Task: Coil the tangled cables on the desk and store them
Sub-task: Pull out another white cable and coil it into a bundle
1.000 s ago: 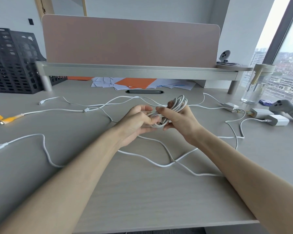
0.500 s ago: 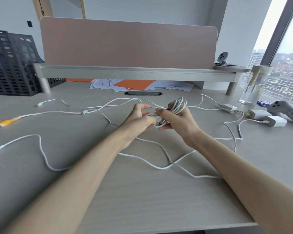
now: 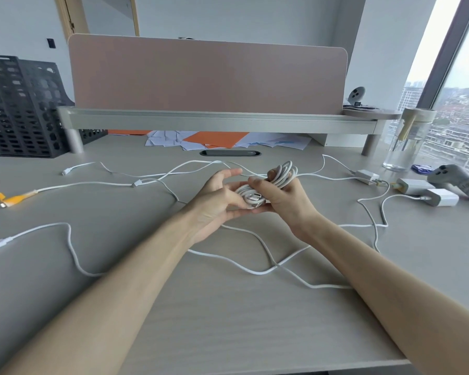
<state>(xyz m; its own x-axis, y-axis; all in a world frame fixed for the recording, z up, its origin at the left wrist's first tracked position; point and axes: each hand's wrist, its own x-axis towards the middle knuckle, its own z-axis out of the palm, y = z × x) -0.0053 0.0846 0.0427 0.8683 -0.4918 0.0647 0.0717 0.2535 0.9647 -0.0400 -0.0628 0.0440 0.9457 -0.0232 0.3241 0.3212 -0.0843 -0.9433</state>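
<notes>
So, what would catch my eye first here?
Two bare hands meet over the middle of the desk: the right hand grips a coiled white cable, and the left hand touches its plug end. Around them, loose white cables sprawl across the grey desk, reaching white chargers on the right. Behind stands a pink divider panel.

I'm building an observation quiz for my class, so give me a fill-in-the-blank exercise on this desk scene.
1. The right hand grips a coil of ____ cable.
2. The black file rack stands at the far ____ side of the desk.
3. Among white sheets under the shelf lies ____ paper.
Missing words: white; left; orange.
</notes>
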